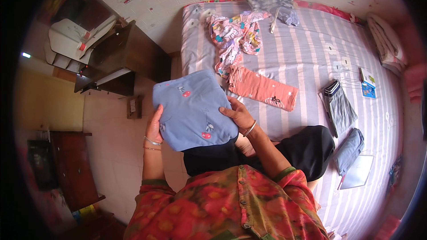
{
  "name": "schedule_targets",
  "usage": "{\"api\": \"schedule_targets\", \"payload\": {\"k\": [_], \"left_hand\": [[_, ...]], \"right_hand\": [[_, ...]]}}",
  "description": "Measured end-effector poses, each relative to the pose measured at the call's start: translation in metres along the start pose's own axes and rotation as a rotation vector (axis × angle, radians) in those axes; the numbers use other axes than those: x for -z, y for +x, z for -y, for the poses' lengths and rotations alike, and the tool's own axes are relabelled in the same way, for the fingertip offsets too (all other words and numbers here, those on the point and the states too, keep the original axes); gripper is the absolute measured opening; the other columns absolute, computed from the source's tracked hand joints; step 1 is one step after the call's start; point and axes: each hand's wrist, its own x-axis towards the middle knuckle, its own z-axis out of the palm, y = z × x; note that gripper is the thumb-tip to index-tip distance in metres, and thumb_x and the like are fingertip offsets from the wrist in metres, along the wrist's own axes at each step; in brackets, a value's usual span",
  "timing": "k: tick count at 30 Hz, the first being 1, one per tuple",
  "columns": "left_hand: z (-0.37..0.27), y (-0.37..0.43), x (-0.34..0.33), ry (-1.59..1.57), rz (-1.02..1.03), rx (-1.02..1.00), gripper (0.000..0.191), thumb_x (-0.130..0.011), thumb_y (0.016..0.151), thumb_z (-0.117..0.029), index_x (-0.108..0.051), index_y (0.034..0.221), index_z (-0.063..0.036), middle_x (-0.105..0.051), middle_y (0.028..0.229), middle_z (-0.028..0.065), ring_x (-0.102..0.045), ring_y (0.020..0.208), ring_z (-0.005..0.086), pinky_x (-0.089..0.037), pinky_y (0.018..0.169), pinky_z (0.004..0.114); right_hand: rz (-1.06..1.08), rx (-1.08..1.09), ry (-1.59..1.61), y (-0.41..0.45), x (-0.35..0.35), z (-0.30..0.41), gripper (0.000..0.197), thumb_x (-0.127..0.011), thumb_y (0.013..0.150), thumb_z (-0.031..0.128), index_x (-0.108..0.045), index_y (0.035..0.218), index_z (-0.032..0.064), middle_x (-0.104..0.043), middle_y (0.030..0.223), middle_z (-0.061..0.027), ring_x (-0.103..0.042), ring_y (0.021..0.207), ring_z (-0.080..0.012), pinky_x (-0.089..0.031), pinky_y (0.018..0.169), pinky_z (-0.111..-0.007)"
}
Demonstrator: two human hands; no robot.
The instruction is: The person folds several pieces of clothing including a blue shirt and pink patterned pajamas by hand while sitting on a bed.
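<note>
A folded blue cloth garment point(190, 113) with a cherry print is held up in front of me, above my lap. My left hand point(154, 125) grips its left edge, thumb on top. On the opposite edge my right hand point(239, 115) pinches it, the fingers partly hidden behind the cloth. Just beyond my right hand, a folded coral-pink garment point(263, 88) lies on the striped bedsheet point(310, 56). A crumpled pink garment with a colourful print point(230, 33) touches its far left end.
Grey shorts point(342, 110), a rolled blue-grey garment point(349, 151) and a flat pale panel point(358, 173) lie on the bed at right. A hand fan point(275, 20) is near the wall. A dark wooden dresser point(116, 56) and a small cardboard box point(134, 107) stand left of the bed.
</note>
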Motion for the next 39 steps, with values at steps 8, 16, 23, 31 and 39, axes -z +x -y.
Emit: {"api": "schedule_targets", "payload": {"k": [8, 16, 23, 31, 39], "left_hand": [[-0.095, -0.055, -0.064, 0.295, 0.066, -0.455, 0.053, -0.061, 0.077, -0.021, -0.044, 0.121, 0.003, -0.055, 0.109, 0.0114, -0.056, 0.095, 0.0189, -0.046, 0.083, 0.03], [-0.083, -0.09, -0.151, 1.705, 0.413, -0.748, 0.035, -0.071, 0.068, -0.019, -0.05, 0.092, -0.0057, -0.056, 0.069, 0.0137, -0.054, 0.057, 0.0317, -0.045, 0.054, 0.035], [0.096, -0.057, -0.092, 1.913, 0.508, -0.722, 0.03, -0.068, 0.071, -0.024, -0.049, 0.088, -0.0066, -0.052, 0.081, 0.0089, -0.057, 0.072, 0.0263, -0.047, 0.061, 0.039], [0.065, -0.068, -0.068, 1.496, 0.482, -0.551, 0.032, -0.068, 0.073, -0.024, -0.052, 0.094, -0.005, -0.054, 0.086, 0.0122, -0.055, 0.079, 0.032, -0.045, 0.067, 0.04], [0.077, -0.084, -0.07, 1.793, 0.456, -0.601, 0.039, -0.07, 0.07, -0.018, -0.053, 0.101, -0.0028, -0.052, 0.098, 0.0118, -0.051, 0.092, 0.0291, -0.042, 0.08, 0.038]], "right_hand": [[0.069, -0.032, 0.001, -0.004, -0.013, -0.015, 0.043, -0.06, 0.086, 0.015, -0.044, 0.126, 0.009, -0.059, 0.102, -0.0027, -0.057, 0.086, -0.0106, -0.048, 0.073, -0.024], [0.08, -0.1, 0.171, -0.033, -0.01, -0.019, 0.037, -0.055, 0.089, 0.018, -0.046, 0.123, 0.0113, -0.059, 0.106, -0.0057, -0.059, 0.09, -0.0159, -0.05, 0.075, -0.029], [-0.27, -0.215, 0.403, -0.055, 0.049, -0.079, 0.042, -0.031, 0.096, 0.039, -0.044, 0.122, 0.0091, -0.058, 0.11, -0.004, -0.057, 0.098, -0.02, -0.045, 0.087, -0.038], [-0.305, -0.221, 0.462, -0.052, 0.047, -0.059, 0.044, -0.03, 0.095, 0.042, -0.048, 0.115, 0.0067, -0.058, 0.109, -0.0076, -0.057, 0.096, -0.0215, -0.043, 0.09, -0.037], [-0.233, -0.202, 0.37, -0.058, 0.051, -0.061, 0.033, -0.041, 0.093, 0.038, -0.052, 0.11, 0.0118, -0.06, 0.104, -0.0023, -0.058, 0.092, -0.0149, -0.046, 0.08, -0.032]]}}
